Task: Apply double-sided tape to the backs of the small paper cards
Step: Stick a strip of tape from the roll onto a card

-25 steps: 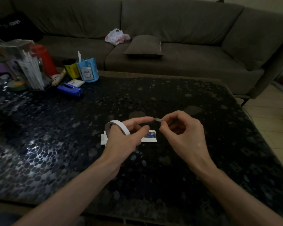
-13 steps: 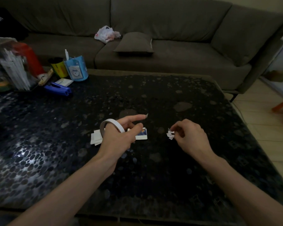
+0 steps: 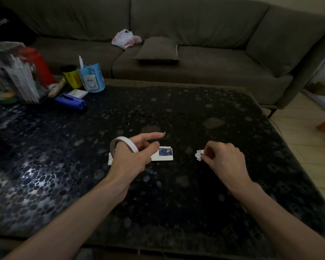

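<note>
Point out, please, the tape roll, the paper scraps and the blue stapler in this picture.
tape roll (image 3: 129, 144): head view, on the top of its white band.
paper scraps (image 3: 199, 154): head view, on the middle of the crumpled white pile.
blue stapler (image 3: 71, 102): head view, on the middle of its top arm.

- Left hand (image 3: 131, 156) hid most of the cards (image 3: 164, 153) and part of the tape roll (image 3: 124, 142).
- Speck (image 3: 164, 132) on left index fingertip: too small to name.
- Right hand (image 3: 223, 158) at white scraps (image 3: 199, 154); pinching or touching, we couldn't tell.
</note>
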### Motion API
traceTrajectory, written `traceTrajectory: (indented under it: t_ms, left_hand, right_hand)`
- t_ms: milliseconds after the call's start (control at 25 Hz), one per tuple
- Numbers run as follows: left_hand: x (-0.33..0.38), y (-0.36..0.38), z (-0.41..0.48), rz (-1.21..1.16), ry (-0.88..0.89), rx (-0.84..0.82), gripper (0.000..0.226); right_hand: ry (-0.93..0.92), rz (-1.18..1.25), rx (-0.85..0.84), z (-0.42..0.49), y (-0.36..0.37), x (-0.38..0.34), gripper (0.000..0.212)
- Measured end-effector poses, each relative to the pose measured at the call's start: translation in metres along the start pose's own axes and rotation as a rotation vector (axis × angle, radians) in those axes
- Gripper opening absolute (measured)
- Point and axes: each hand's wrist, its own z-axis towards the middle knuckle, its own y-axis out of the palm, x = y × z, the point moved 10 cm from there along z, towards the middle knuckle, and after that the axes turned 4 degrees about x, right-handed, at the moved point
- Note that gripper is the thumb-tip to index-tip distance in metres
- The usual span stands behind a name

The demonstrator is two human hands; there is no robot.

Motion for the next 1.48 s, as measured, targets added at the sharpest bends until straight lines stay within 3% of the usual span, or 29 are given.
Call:
traceTrajectory:
  t_ms: [320,520,760,1000,1320,1480]
  left_hand:
    - [0.001,-0.013,0.001,-0.008,0.003,0.010,0.024]
    - [0.001,-0.014,0.001,-0.011,0.009,0.015,0.024]
    - [0.001,-0.012,0.001,-0.013,0.011,0.014,0.024]
    - [0.002,-0.013,0.000,-0.006,0.004,0.018,0.025]
    - [-0.003,-0.022,0.001,0.011,-0.036,0.026,0.023]
    - [-0.003,-0.030,0.003,0.037,-0.040,0.050,0.022]
  right_hand:
    - [0.017,0.013,0.044,0.005,-0.003,-0.002,0.023]
    - [0.005,-0.002,0.028,0.006,0.002,-0.005,0.015]
    - [0.036,0.029,0.044,0.007,0.000,-0.001,0.038]
    - [0.090,0.244,0.003,0.013,0.010,-0.004,0.015]
    - [-0.322,0.217,-0.143,0.006,0.048,-0.095,0.040]
    - [-0.500,0.037,-0.068,-0.003,0.054,-0.116,0.040]
